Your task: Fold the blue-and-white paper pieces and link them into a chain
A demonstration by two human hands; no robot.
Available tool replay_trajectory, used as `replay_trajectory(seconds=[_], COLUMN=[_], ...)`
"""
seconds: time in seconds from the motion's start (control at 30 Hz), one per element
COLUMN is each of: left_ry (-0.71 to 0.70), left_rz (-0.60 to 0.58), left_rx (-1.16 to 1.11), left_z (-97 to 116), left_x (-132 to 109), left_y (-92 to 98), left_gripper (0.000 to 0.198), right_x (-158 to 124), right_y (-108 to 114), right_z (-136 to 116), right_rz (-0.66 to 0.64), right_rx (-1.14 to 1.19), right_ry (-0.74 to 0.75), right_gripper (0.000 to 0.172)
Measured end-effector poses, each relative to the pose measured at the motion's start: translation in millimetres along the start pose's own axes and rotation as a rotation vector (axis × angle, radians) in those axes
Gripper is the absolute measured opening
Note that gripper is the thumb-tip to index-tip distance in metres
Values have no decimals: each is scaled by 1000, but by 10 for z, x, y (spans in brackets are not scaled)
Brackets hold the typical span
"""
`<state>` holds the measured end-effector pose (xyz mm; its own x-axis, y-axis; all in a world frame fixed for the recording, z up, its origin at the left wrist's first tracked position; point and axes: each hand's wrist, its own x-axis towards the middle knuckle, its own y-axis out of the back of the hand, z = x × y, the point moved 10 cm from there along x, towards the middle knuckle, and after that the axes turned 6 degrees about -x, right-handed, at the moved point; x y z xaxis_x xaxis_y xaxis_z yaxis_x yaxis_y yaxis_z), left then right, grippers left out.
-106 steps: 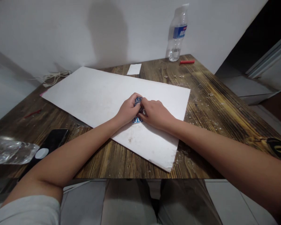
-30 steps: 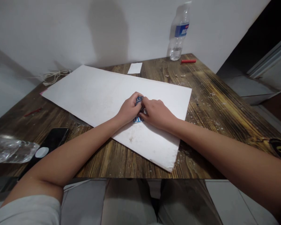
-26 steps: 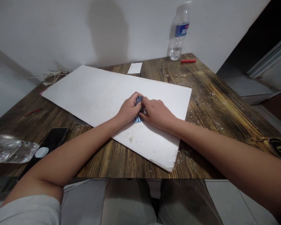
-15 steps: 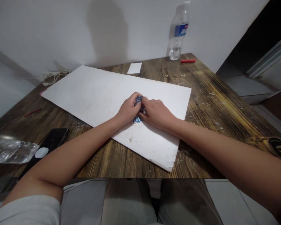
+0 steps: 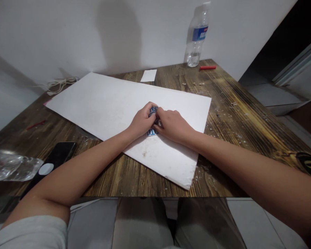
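Both of my hands meet over the middle of a large white sheet [image 5: 103, 103] that lies on the wooden table [image 5: 230, 117]. My left hand [image 5: 142, 121] is curled, its fingertips pinched on a small blue-patterned piece [image 5: 152, 111]. My right hand [image 5: 172, 125] is closed too, pressing on the same piece from the right. Only slivers of the blue piece show between and below the fingers; the rest is hidden.
A clear water bottle [image 5: 197, 36] stands at the back edge, a red stick [image 5: 207, 67] beside it. A small white paper slip [image 5: 148, 75] lies behind the sheet. A black phone [image 5: 54, 159] and crumpled plastic bottle [image 5: 11, 168] sit at the left. A cord [image 5: 59, 83] coils at the back left.
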<state>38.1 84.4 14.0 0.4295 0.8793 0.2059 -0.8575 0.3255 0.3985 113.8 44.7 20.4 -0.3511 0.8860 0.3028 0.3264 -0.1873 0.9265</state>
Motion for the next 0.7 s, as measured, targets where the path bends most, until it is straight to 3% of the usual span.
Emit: replay_trajectory(seconds=[0.7], left_ry=[12], left_rz=[7], left_rx=[-23], left_z=[-26], left_x=[7], left_y=[3], left_gripper=[13], right_x=[1], right_y=[2], right_z=[-4], right_rz=[-18], right_rx=[-1], right_ry=[-7], right_gripper=[34])
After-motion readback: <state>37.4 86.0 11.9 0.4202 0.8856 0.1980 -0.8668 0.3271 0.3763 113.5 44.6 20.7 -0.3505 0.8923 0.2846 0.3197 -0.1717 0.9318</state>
